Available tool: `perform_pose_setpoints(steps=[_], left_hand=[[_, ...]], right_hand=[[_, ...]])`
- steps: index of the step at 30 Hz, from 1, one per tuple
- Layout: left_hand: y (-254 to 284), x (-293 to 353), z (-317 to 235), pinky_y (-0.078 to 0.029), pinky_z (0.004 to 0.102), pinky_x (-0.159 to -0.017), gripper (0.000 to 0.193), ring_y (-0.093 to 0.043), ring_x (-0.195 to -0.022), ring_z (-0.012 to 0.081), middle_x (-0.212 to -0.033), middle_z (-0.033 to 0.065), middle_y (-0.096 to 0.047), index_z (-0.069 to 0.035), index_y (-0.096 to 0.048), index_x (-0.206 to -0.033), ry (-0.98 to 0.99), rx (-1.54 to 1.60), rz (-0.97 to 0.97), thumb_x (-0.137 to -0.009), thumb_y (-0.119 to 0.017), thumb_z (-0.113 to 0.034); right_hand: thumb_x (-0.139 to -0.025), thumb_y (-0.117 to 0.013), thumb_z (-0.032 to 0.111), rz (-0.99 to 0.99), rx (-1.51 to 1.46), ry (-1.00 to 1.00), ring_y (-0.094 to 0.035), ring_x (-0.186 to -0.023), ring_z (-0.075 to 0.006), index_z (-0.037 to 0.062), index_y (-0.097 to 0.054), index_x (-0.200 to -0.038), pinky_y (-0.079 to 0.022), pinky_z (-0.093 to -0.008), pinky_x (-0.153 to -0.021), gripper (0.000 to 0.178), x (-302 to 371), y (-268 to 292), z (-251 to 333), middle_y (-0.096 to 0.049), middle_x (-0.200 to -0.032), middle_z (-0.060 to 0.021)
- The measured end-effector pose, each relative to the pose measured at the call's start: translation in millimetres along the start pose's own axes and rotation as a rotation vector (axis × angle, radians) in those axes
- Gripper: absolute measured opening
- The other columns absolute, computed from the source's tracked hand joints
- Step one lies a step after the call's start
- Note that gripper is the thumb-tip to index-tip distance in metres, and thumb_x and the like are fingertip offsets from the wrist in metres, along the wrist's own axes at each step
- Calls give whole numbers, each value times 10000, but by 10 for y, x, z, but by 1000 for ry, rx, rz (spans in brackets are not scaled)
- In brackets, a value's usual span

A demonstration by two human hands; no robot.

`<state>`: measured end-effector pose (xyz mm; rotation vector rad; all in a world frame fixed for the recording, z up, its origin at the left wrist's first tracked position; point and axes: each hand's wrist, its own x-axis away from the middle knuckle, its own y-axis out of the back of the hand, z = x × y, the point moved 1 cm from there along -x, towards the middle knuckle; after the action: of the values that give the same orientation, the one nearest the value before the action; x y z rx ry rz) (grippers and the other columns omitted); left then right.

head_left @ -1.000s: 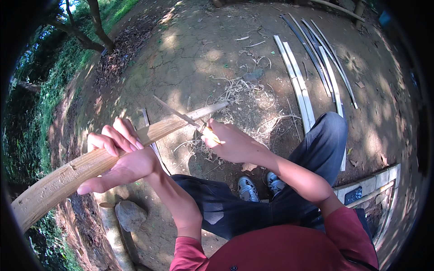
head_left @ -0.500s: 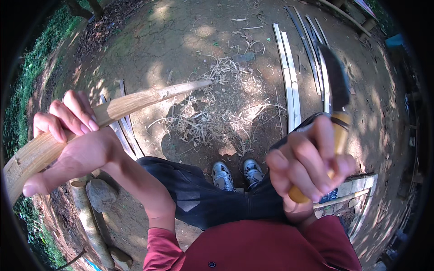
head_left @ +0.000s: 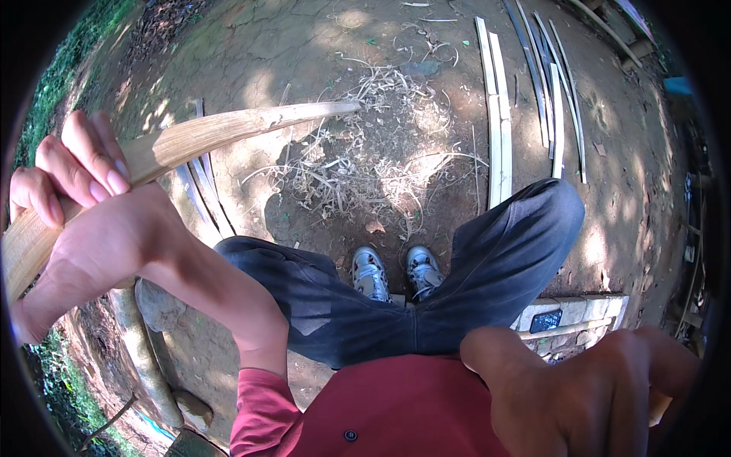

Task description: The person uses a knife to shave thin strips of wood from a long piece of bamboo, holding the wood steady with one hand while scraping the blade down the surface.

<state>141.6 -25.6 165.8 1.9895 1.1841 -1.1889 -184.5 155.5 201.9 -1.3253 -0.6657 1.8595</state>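
Observation:
My left hand (head_left: 114,221) is wrapped around a long, slightly curved piece of pale wood (head_left: 221,131). The wood slants from the left rim up toward the middle, and its far end is narrower and whittled. Close at the lower right, my right hand (head_left: 586,392) is closed, with its back and knuckles showing. Only a sliver of a yellowish knife handle (head_left: 659,405) shows by its fingers. The blade is hidden from view. This hand is well apart from the wood.
Curled wood shavings (head_left: 343,167) litter the dirt beyond my shoes (head_left: 369,274). Long split strips (head_left: 493,114) lie at the right, with others (head_left: 204,190) at the left. A phone (head_left: 546,321) rests on a block ledge (head_left: 598,308) by my right side. A log (head_left: 137,350) lies at the left.
My right hand has swung down and back toward my body at the lower right, taking the knife out of clear sight. My left hand and the wood have shifted a little left and up.

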Motion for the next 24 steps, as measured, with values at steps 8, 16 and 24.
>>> perform_pose_setpoints(steps=[8,16,24], left_hand=[[72,-20,2,-404,265,-500,701,-514,-569,188,-681,119,-520,-48,-478,-859,25,86,113,-764,-496,-743],[108,-16,-33,-459,291,-563,668,-583,-651,211,-771,149,-594,-31,-533,-948,64,138,183,-788,-587,-677],[79,-141,-46,-456,299,-591,699,-591,-663,237,-768,153,-591,-44,-534,-933,115,160,240,-739,-605,-712]], right_hand=[[-879,-515,101,-6,34,9,-509,-443,-103,101,-407,-810,-384,-351,-825,128,53,25,21,-483,-555,11],[-885,-514,98,2,36,2,-503,-442,-100,95,-413,-837,-395,-333,-762,112,76,34,-15,-481,-562,10],[-892,-514,95,4,54,10,-496,-441,-96,90,-420,-864,-405,-316,-699,98,37,-45,-3,-479,-568,10]])
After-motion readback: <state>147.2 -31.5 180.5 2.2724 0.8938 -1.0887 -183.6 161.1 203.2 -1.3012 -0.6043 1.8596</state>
